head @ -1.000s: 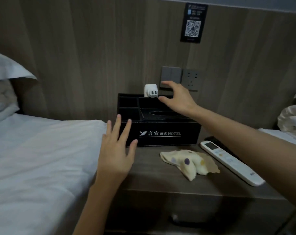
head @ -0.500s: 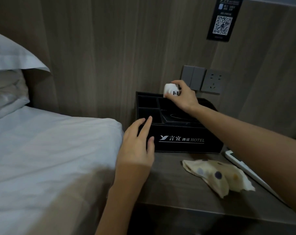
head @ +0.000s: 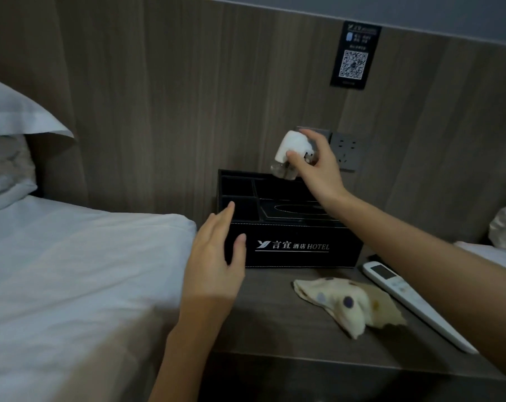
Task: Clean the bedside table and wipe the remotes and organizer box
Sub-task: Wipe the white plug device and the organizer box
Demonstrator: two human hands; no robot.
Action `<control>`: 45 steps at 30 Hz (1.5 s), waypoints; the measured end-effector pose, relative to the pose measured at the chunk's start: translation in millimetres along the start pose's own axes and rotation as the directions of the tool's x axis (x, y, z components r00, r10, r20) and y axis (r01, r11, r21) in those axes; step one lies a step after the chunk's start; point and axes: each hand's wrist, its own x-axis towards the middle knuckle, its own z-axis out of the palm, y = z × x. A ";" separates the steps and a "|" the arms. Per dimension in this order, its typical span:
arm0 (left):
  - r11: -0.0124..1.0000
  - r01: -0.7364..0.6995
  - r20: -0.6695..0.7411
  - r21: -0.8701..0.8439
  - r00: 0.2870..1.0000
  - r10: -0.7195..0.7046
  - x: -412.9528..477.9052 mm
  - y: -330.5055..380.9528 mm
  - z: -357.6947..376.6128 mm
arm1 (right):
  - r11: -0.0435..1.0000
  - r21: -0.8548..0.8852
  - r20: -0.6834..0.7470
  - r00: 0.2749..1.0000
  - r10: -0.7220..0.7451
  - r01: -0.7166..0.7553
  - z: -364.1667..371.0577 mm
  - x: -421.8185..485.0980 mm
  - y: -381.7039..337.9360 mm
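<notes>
Organizer box [head: 292, 245] is sitting at rear of bedside table [head: 275, 323]. Right hand [head: 318, 172] is pinching white plug-in device [head: 289, 143] above it; left hand [head: 214, 265], fingers straight, is hovering at box's left end.

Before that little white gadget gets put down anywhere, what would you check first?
1. Grip: the right hand pinches the white plug-in device, held above the organizer box: ok.
2. Whether its clear bottle holds liquid that could spill: cannot tell.
3. Left hand open at the box's front left corner; whether it touches the box: cannot tell.
4. Bare spot on the bedside table, in front of the box and left of the cloth: ok.
5. Cloth free to pick up, lying beside the white remote: ok.
6. Box compartments emptied: too dark inside, cannot tell.
</notes>
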 end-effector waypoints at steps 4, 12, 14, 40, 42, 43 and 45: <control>0.981 0.006 -0.006 -0.192 1.000 -0.007 -7.4 22.5 1.9 | 0.998 0.056 0.163 0.986 0.030 -0.039 -33.3 -53.5 -19.3; 0.938 -0.086 0.233 -0.335 0.957 0.170 -39.5 70.6 13.3 | 0.968 0.111 0.346 0.922 0.173 -0.223 -93.9 -150.1 -49.7; 0.936 -0.144 0.280 -0.320 0.930 0.239 -46.3 78.1 11.2 | 0.963 0.131 0.361 0.916 0.177 -0.237 -102.4 -163.4 -50.3; 0.858 0.076 0.196 -0.507 0.980 0.029 -86.1 63.9 4.1 | 0.739 -0.629 0.433 0.898 0.076 0.240 -82.3 -190.3 30.2; 0.864 0.084 0.200 -0.496 0.980 0.020 -85.4 64.1 4.4 | 0.766 -0.603 0.379 0.925 0.029 0.223 -82.8 -191.6 33.8; 0.868 0.087 0.197 -0.489 0.980 0.013 -85.0 64.3 5.1 | 0.795 -0.574 0.327 0.945 0.004 0.196 -84.1 -191.7 34.5; 0.880 0.081 0.186 -0.468 0.982 0.009 -84.2 65.4 7.1 | 0.871 -0.476 0.168 0.985 -0.047 0.123 -88.9 -189.7 29.4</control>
